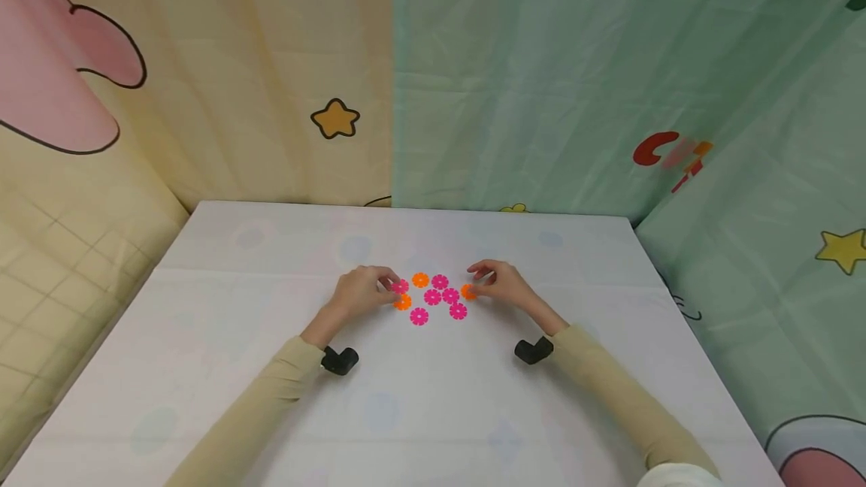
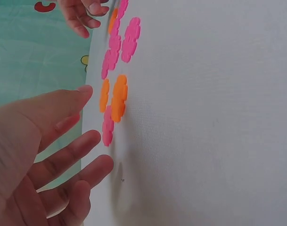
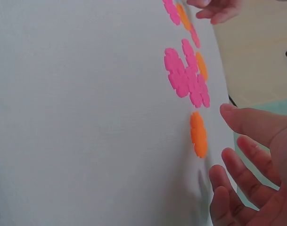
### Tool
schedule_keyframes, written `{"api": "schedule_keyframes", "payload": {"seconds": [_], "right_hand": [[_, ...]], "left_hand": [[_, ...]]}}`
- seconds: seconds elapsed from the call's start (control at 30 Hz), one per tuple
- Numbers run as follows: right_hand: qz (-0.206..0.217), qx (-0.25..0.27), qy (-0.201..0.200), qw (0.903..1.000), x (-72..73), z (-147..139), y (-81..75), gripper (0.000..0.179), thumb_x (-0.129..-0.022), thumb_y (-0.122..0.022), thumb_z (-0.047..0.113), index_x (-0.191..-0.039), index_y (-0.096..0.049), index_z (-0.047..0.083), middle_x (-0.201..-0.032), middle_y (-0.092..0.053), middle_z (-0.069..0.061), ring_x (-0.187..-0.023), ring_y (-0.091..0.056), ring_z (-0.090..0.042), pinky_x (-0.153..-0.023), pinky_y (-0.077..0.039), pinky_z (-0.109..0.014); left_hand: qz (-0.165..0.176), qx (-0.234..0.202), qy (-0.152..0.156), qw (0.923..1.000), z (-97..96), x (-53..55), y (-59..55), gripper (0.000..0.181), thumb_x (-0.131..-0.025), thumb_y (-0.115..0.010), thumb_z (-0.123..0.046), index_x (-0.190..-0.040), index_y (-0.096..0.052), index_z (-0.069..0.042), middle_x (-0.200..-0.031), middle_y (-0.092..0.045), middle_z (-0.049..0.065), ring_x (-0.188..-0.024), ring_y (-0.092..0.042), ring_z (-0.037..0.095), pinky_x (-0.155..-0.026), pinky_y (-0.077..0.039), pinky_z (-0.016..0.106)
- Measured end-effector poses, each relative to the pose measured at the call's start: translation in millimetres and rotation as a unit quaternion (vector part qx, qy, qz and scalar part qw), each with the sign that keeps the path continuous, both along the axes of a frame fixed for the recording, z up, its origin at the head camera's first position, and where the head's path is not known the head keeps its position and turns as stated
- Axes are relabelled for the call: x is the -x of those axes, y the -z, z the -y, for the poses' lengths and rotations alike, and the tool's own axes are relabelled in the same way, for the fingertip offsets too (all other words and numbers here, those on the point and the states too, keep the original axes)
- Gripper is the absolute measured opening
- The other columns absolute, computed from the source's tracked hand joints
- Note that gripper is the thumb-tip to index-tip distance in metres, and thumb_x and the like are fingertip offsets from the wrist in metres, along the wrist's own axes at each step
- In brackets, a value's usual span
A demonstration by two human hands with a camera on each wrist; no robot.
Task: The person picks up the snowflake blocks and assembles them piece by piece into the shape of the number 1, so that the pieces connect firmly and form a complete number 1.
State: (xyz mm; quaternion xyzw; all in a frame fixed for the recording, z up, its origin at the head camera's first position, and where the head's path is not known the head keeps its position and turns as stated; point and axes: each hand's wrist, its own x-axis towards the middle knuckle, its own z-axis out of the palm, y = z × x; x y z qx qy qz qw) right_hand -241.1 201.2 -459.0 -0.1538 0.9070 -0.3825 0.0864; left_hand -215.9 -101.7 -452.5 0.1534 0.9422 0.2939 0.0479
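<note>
Several flower-edged plastic discs, pink and orange, lie flat on the white table in a loose cluster. At its left side is my left hand (image 1: 365, 293), fingers spread and relaxed, holding nothing. Its fingertips are close to an orange disc (image 2: 118, 99) and a pink disc (image 2: 108, 127). My right hand (image 1: 504, 284) hovers on the other side, its loosely bent fingers around the outermost orange disc (image 3: 198, 135) without gripping it. Between the hands are more pink discs (image 1: 432, 297) and a third orange disc (image 1: 420, 279) at the back.
The table (image 1: 433, 412) has a pale cloth with faint spots. Curtains with printed figures hang behind it, yellow (image 1: 271, 81) at left and green (image 1: 514, 96) at right. Each wrist carries a black camera mount, one (image 1: 340, 361) left and one (image 1: 534, 351) right.
</note>
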Motion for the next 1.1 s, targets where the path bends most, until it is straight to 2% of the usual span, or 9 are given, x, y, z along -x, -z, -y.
{"api": "schedule_keyframes", "payload": {"seconds": [0.27,0.47,0.63,0.9,1.1], "right_hand": [[0.025,-0.017,0.003,0.9995,-5.6,2,3.0,0.04,-0.079,-0.078,0.018,-0.114,-0.065,0.004,-0.102,-0.068,-0.014,-0.08,-0.056,-0.019,-0.072,-0.049,-0.025],[0.03,-0.027,0.012,0.9991,-7.2,4,3.8,0.039,-0.08,-0.078,0.017,-0.115,-0.065,0.003,-0.102,-0.067,-0.013,-0.084,-0.056,-0.02,-0.075,-0.048,-0.025],[0.041,-0.033,0.019,0.9984,-7.5,6,4.5,0.039,-0.08,-0.077,0.016,-0.115,-0.065,0.003,-0.102,-0.067,-0.012,-0.082,-0.055,-0.019,-0.073,-0.047,-0.024],[0.029,-0.07,0.028,0.9968,-7.8,9,6.5,0.034,-0.08,-0.077,0.015,-0.111,-0.068,0.003,-0.102,-0.066,-0.011,-0.079,-0.053,-0.018,-0.069,-0.046,-0.024],[0.019,-0.064,0.032,0.9973,-6.1,10,7.4,0.032,-0.079,-0.078,0.014,-0.107,-0.065,0.004,-0.101,-0.065,-0.011,-0.083,-0.055,-0.02,-0.074,-0.049,-0.027]], "left_hand": [[0.014,-0.012,-0.007,0.9998,-4.4,1.2,4.7,0.029,-0.079,-0.079,-0.029,-0.104,-0.072,-0.017,-0.091,-0.071,-0.001,-0.081,-0.062,0.014,-0.071,-0.047,0.031],[0.022,-0.002,-0.009,0.9997,-6.4,1.8,10.2,0.029,-0.077,-0.081,-0.029,-0.103,-0.072,-0.02,-0.09,-0.07,-0.003,-0.083,-0.061,0.013,-0.071,-0.046,0.031],[0.025,-0.008,-0.007,0.9996,-8.2,0.5,10.8,0.027,-0.077,-0.081,-0.028,-0.101,-0.073,-0.019,-0.092,-0.071,-0.004,-0.087,-0.063,0.013,-0.078,-0.048,0.034],[0.017,0.0,-0.003,0.9998,-12.2,-0.4,12.2,0.024,-0.076,-0.082,-0.027,-0.097,-0.076,-0.017,-0.097,-0.073,-0.005,-0.091,-0.065,0.014,-0.08,-0.05,0.034],[0.024,0.006,-0.009,0.9996,-14.5,-1.6,9.6,0.031,-0.076,-0.082,-0.025,-0.104,-0.074,-0.015,-0.092,-0.071,-0.003,-0.087,-0.062,0.013,-0.078,-0.049,0.032]]}}
